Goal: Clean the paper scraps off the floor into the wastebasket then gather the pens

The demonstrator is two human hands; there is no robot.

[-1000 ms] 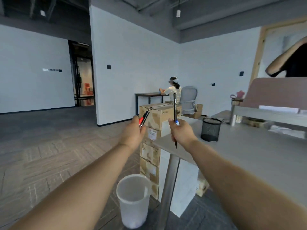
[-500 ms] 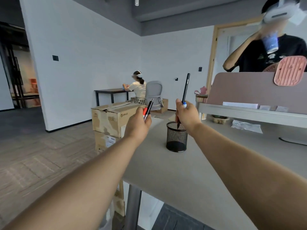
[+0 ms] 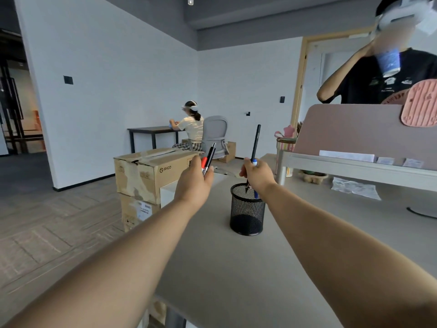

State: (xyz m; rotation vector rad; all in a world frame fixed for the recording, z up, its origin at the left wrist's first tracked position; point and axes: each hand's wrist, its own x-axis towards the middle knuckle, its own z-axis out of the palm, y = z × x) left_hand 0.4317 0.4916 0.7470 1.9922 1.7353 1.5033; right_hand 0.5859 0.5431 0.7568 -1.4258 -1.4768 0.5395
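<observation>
The right hand (image 3: 257,176) has lowered its pens (image 3: 256,140), tips now dipping into the mesh cup (image 3: 247,209)

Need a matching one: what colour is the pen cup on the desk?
The cup is black mesh; head view.

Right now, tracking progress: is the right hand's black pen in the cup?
Tip only: the long black pen dips into the black mesh cup, right hand gripping it.
</observation>
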